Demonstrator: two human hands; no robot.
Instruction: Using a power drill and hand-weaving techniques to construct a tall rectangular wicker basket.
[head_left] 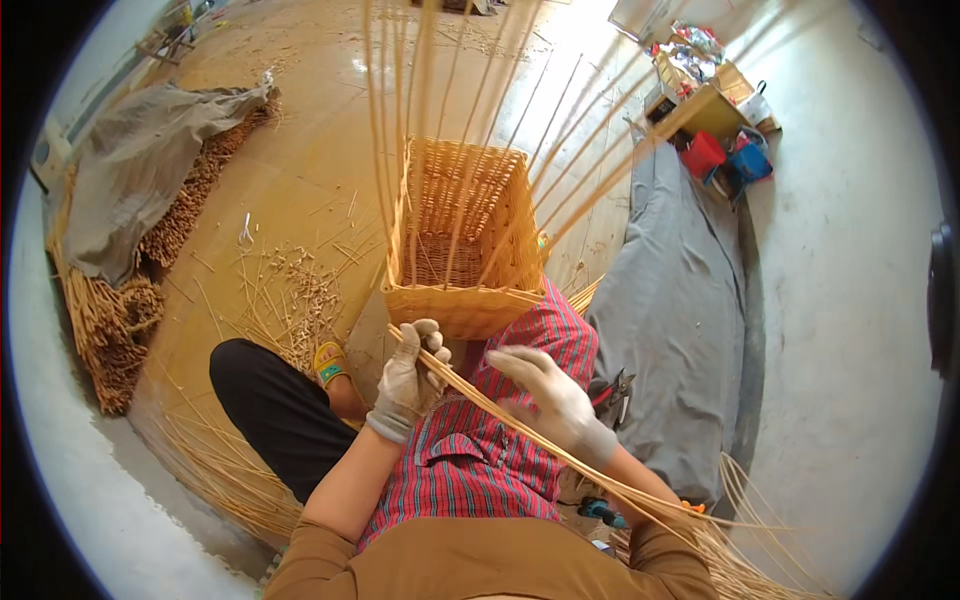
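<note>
A rectangular wicker basket [460, 312] stands just beyond my lap, its opening tilted toward me and long upright stakes rising from its rim. In my gloved left hand [408, 375] the ends of a few long wicker strands [480, 397] are gripped, close to the basket's near side. The strands slant down across my lap and under my right forearm toward the lower right. My right hand [552, 395], also gloved and smeared by motion, hovers over the strands near my right thigh. Its fingers look stretched out; whether it touches the strands I cannot tell.
Pliers [618, 392] lie beside my right leg on a grey cloth [675, 330]. Bundled canes [205, 190] under a grey sheet [150, 165] line the left wall. Wicker scraps [295, 310] litter the floor. A box shelf [705, 112] with a red container [703, 153] stands far right.
</note>
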